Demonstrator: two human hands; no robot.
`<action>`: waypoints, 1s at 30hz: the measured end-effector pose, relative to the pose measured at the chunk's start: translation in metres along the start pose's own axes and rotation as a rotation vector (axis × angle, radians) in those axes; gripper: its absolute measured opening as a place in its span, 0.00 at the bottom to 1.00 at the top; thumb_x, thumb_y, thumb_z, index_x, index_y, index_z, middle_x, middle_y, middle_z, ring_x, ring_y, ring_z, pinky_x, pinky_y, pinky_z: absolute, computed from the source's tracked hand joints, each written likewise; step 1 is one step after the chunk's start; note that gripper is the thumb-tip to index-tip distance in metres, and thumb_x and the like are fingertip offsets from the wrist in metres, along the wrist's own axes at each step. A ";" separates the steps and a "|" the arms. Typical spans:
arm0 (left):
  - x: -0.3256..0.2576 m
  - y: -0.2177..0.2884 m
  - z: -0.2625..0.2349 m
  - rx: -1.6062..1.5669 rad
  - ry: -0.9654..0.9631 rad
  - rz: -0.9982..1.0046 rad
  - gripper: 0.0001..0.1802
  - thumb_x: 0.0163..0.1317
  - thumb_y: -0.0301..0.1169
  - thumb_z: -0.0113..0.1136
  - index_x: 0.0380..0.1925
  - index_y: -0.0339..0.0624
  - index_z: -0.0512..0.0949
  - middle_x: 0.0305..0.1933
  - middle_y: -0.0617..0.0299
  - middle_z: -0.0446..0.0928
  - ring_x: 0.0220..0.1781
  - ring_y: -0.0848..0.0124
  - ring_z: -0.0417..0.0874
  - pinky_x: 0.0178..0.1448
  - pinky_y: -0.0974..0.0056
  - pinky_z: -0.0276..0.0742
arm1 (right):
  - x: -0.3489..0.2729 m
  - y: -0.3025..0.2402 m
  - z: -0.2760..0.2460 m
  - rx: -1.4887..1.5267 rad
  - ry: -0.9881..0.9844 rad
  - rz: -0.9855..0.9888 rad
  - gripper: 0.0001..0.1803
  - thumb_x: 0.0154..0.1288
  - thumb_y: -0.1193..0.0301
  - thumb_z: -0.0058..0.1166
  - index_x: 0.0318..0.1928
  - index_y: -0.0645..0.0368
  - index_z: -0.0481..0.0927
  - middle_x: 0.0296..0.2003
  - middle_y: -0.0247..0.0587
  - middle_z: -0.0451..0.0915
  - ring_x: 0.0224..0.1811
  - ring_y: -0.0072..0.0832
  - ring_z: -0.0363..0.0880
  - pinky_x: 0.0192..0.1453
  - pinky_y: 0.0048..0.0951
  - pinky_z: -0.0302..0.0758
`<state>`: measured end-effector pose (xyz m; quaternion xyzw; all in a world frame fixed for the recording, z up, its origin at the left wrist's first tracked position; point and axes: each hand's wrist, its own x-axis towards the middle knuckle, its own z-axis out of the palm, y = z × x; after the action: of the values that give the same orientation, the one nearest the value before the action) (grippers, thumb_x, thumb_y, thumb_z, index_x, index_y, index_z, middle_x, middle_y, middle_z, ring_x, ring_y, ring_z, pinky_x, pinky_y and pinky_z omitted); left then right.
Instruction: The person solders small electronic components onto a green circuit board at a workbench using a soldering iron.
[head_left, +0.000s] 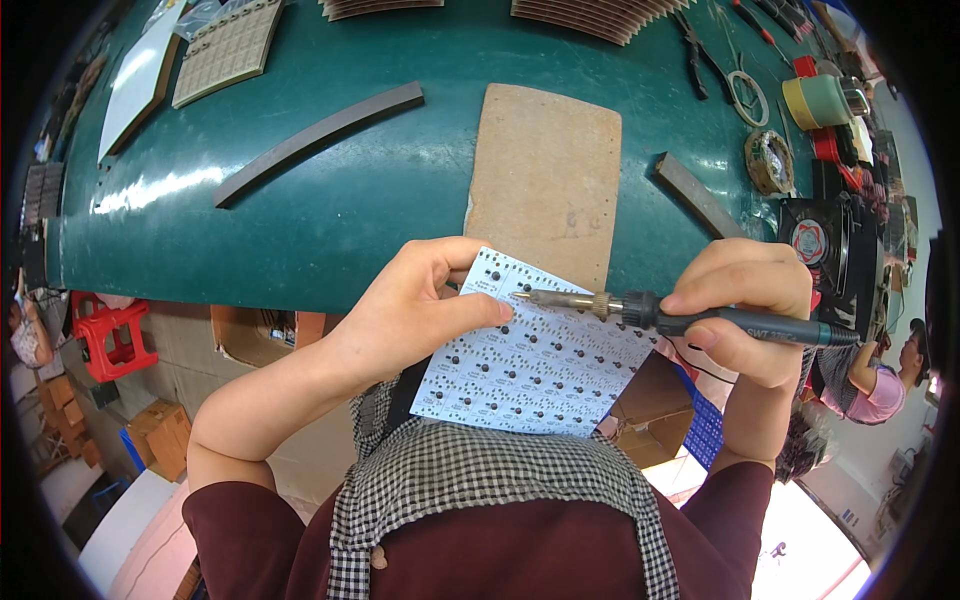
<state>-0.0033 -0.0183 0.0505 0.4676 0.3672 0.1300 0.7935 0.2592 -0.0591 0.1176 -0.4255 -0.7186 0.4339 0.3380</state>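
My left hand (440,290) is closed on the upper left edge of a white circuit board panel (530,370), thumb on its face and the other fingers partly hidden behind. Rows of small dark round parts cover the panel, which is tilted in front of my checked apron. My right hand (750,305) grips a soldering iron (640,308) with a dark handle and a thin metal tip. That tip points left, over the panel's upper part close to my left thumb; whether it touches cannot be made out.
On the green table (330,240) lie a brown board (545,180) and two dark bars (320,145), (697,195). Pliers (695,65), a tape roll (768,160) and a small fan (812,240) sit at the right. Slotted racks (600,15) stand at the back. A red stool (112,338) is at left.
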 end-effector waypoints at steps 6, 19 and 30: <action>0.000 0.002 0.000 -0.001 -0.003 0.005 0.12 0.54 0.23 0.56 0.39 0.31 0.76 0.35 0.60 0.79 0.35 0.78 0.78 0.39 0.72 0.74 | -0.004 0.003 0.000 0.017 0.005 0.024 0.12 0.41 0.74 0.60 0.30 0.66 0.82 0.23 0.46 0.80 0.24 0.32 0.79 0.27 0.25 0.72; 0.000 0.004 0.001 -0.037 -0.025 0.020 0.11 0.54 0.23 0.55 0.39 0.31 0.76 0.35 0.59 0.79 0.36 0.78 0.78 0.40 0.72 0.74 | -0.007 0.004 0.003 0.046 0.016 0.026 0.13 0.42 0.73 0.60 0.31 0.68 0.82 0.24 0.47 0.79 0.24 0.32 0.79 0.28 0.27 0.72; -0.001 0.009 -0.002 -0.055 -0.023 0.013 0.11 0.55 0.22 0.56 0.39 0.31 0.75 0.37 0.59 0.79 0.38 0.77 0.79 0.43 0.71 0.75 | -0.035 0.005 0.010 0.131 0.522 0.101 0.39 0.56 0.41 0.50 0.47 0.70 0.73 0.26 0.45 0.79 0.25 0.28 0.78 0.30 0.27 0.76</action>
<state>-0.0039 -0.0128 0.0575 0.4492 0.3513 0.1399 0.8094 0.2668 -0.0931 0.1047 -0.5354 -0.5554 0.3716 0.5165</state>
